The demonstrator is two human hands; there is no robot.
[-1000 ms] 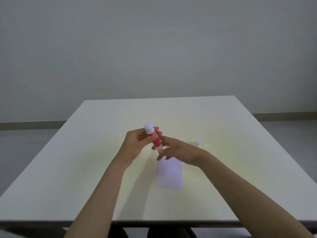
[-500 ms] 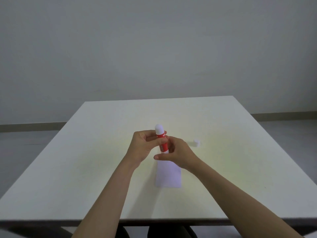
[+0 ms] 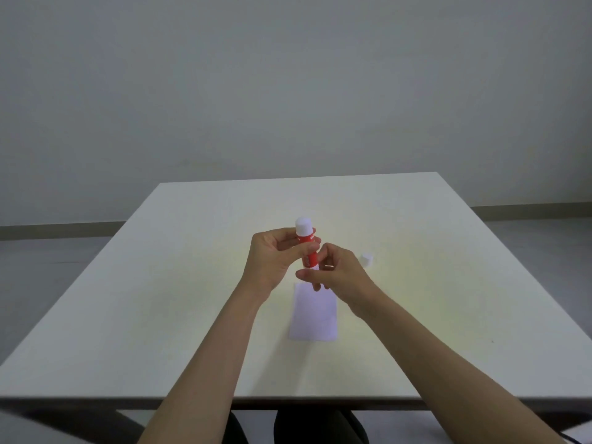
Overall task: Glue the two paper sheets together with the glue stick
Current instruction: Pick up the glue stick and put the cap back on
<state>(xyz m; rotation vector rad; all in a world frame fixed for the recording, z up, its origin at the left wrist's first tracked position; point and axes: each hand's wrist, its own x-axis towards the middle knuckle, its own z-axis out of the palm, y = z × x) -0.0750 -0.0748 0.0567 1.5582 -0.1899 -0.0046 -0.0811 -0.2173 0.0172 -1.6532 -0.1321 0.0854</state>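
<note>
My left hand (image 3: 272, 261) grips a red glue stick (image 3: 307, 248) around its upper body and holds it nearly upright above the table, its white end up. My right hand (image 3: 339, 274) pinches the stick's lower end between thumb and fingers. A white paper sheet (image 3: 315, 315) lies flat on the table right below my hands; its far edge is hidden by my right hand, and I cannot tell whether it is one sheet or two stacked. A small white cap (image 3: 366, 259) stands on the table just right of my right hand.
The pale table (image 3: 160, 299) reaches to a far edge near the grey wall and a near edge just below my forearms. Dark legs show under the front edge.
The glue stick has turned from tilted to nearly upright and shifted slightly right. My right hand has come up from over the paper and closed on the stick's lower end.
</note>
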